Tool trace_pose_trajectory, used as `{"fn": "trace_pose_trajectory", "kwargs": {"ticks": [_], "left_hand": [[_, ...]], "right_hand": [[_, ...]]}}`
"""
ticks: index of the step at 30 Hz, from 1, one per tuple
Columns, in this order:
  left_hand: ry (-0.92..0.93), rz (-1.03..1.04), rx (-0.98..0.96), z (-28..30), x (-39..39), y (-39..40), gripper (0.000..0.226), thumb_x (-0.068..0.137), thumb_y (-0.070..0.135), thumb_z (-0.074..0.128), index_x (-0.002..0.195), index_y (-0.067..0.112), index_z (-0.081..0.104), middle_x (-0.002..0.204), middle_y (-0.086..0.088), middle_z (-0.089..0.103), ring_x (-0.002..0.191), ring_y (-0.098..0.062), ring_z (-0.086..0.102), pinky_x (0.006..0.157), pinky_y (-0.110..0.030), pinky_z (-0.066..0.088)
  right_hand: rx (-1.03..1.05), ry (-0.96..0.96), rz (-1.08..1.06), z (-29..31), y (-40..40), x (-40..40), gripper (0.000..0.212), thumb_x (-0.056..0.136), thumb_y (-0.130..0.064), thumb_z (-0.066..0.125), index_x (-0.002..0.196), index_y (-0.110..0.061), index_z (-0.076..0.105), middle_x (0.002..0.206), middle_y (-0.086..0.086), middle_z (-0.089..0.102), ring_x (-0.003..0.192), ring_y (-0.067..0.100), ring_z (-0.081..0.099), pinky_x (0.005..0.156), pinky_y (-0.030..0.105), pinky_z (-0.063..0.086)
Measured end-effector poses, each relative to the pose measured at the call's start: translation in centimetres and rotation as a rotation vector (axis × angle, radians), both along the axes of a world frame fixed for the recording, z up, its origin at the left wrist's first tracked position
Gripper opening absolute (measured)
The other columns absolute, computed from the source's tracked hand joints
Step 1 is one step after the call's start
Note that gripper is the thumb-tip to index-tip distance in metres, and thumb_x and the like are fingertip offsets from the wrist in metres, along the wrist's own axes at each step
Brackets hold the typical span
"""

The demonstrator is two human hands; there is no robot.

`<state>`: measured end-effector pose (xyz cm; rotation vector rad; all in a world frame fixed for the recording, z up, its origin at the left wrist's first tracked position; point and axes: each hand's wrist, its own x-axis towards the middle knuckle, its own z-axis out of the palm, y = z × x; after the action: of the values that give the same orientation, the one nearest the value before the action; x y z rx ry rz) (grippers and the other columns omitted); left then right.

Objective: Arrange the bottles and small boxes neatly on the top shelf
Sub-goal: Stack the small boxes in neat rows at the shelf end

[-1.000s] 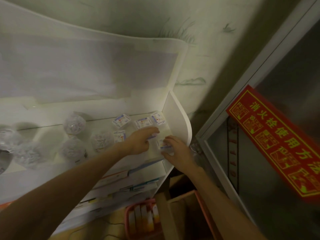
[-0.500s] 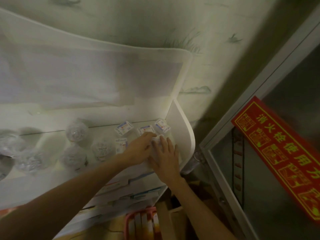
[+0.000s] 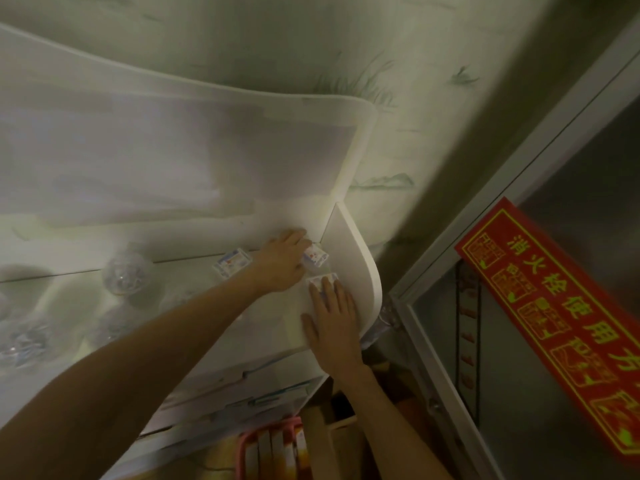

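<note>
We see the top shelf [image 3: 270, 323] from above, with both hands at its far right corner beside the curved side panel [image 3: 360, 271]. The left hand [image 3: 280, 261] reaches to the back corner and its fingers appear to curl round a small box [image 3: 317, 258]; how firmly the grip closes we cannot tell, since the hand hides the near face. The right hand [image 3: 332, 320] lies flat with straight fingers, its fingertips [image 3: 327, 289] pressing on a second small box [image 3: 322, 280] that sits just nearer than the first. A third small box [image 3: 232, 265] lies just left of the left hand, tilted out of line. Further left, well apart from both hands, stand clear bottles [image 3: 124, 276], blurred in this light. We judge the boxes to be light cardboard, stiff enough to slide under a fingertip yet easily crushed; they are best taken across their short sides or pushed flat along the shelf. The bottles look thin and smooth, likely to tip if knocked, so we would hold each round its body. The side panel limits room on the right, and the left forearm crosses over the shelf. Below the right wrist we see a lower shelf [image 3: 225, 386] of flat packets and a pink basket [image 3: 270, 441].
</note>
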<state>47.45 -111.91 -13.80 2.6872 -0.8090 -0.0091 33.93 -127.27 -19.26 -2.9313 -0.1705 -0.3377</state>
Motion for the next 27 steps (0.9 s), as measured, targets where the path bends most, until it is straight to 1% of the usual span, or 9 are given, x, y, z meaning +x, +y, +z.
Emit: {"fn": "trace_pose_trajectory", "kwargs": {"ticks": [5, 7, 11, 13, 16, 18, 22, 24, 27], "left_hand": [[0.010, -0.028, 0.067, -0.6, 1.6, -0.7, 0.060, 0.092, 0.035, 0.055, 0.146, 0.013, 0.041, 0.151, -0.006, 0.040, 0.136, -0.029, 0.041, 0.110, -0.038, 0.035], [0.002, -0.015, 0.103, -0.6, 1.7, -1.1, 0.064, 0.090, 0.045, 0.057, 0.145, 0.015, 0.042, 0.148, -0.006, 0.042, 0.134, -0.029, 0.042, 0.109, -0.039, 0.036], [0.028, 0.026, 0.208, 0.2, 2.2, -1.2, 0.064, 0.087, 0.051, 0.060, 0.136, 0.013, 0.046, 0.135, -0.012, 0.041, 0.122, -0.030, 0.044, 0.099, -0.041, 0.044], [0.042, 0.043, 0.225, 0.4, 2.3, -0.7, 0.065, 0.086, 0.057, 0.059, 0.131, 0.012, 0.052, 0.131, -0.013, 0.041, 0.118, -0.029, 0.045, 0.097, -0.041, 0.045], [0.037, 0.069, 0.164, 0.2, 1.9, 0.2, 0.064, 0.084, 0.056, 0.062, 0.132, 0.014, 0.053, 0.130, -0.008, 0.044, 0.120, -0.026, 0.045, 0.098, -0.039, 0.044], [0.033, 0.097, 0.105, 0.2, 1.4, 0.7, 0.062, 0.085, 0.052, 0.063, 0.133, 0.015, 0.052, 0.133, -0.007, 0.046, 0.122, -0.025, 0.046, 0.099, -0.038, 0.042], [0.007, 0.218, -0.044, 0.8, -0.4, 1.4, 0.062, 0.086, 0.052, 0.062, 0.136, 0.017, 0.051, 0.135, -0.005, 0.054, 0.124, -0.027, 0.049, 0.101, -0.039, 0.040], [-0.005, 0.272, -0.123, 1.4, -1.8, 1.7, 0.062, 0.086, 0.051, 0.063, 0.136, 0.016, 0.053, 0.132, -0.006, 0.057, 0.122, -0.028, 0.049, 0.101, -0.039, 0.040], [-0.011, 0.307, -0.135, 2.0, -4.5, 1.8, 0.061, 0.085, 0.049, 0.063, 0.135, 0.016, 0.053, 0.130, -0.006, 0.056, 0.120, -0.028, 0.049, 0.100, -0.039, 0.040]], "right_hand": [[-0.016, 0.050, 0.037, 0.2, -0.5, 0.1, 0.059, 0.103, -0.051, 0.030, 0.155, -0.023, 0.027, 0.162, 0.009, 0.024, 0.150, 0.028, 0.017, 0.122, 0.039, 0.009], [-0.023, 0.068, 0.041, 0.2, -0.5, 0.2, 0.060, 0.102, -0.052, 0.030, 0.155, -0.023, 0.026, 0.162, 0.009, 0.022, 0.150, 0.027, 0.015, 0.122, 0.039, 0.006], [-0.053, 0.103, 0.056, 0.1, -0.8, 0.4, 0.062, 0.102, -0.051, 0.028, 0.156, -0.023, 0.021, 0.164, 0.008, 0.018, 0.151, 0.028, 0.012, 0.123, 0.041, 0.006], [-0.069, 0.125, 0.072, 0.4, -1.0, 0.3, 0.062, 0.103, -0.051, 0.024, 0.157, -0.023, 0.016, 0.165, 0.007, 0.012, 0.152, 0.027, 0.006, 0.123, 0.039, -0.001], [-0.074, 0.131, 0.084, 1.0, -0.9, 0.2, 0.063, 0.102, -0.049, 0.021, 0.158, -0.021, 0.013, 0.165, 0.008, 0.009, 0.152, 0.027, 0.002, 0.118, 0.033, -0.012], [-0.067, 0.143, 0.080, 1.2, -0.9, 0.3, 0.064, 0.102, -0.050, 0.020, 0.158, -0.021, 0.012, 0.165, 0.008, 0.008, 0.152, 0.027, 0.001, 0.119, 0.034, -0.011], [-0.068, 0.170, 0.084, 0.7, -1.0, 0.7, 0.065, 0.102, -0.050, 0.020, 0.158, -0.021, 0.006, 0.165, 0.009, 0.003, 0.152, 0.028, -0.002, 0.123, 0.043, 0.002], [-0.066, 0.193, 0.082, 0.6, -1.1, 0.9, 0.067, 0.100, -0.052, 0.017, 0.158, -0.022, 0.003, 0.166, 0.008, 0.000, 0.152, 0.026, -0.005, 0.123, 0.041, 0.000], [-0.022, 0.215, 0.074, 0.8, -1.0, 1.0, 0.074, 0.094, -0.057, 0.011, 0.158, -0.022, 0.001, 0.166, 0.004, -0.003, 0.152, 0.021, -0.009, 0.121, 0.035, -0.008]]}}
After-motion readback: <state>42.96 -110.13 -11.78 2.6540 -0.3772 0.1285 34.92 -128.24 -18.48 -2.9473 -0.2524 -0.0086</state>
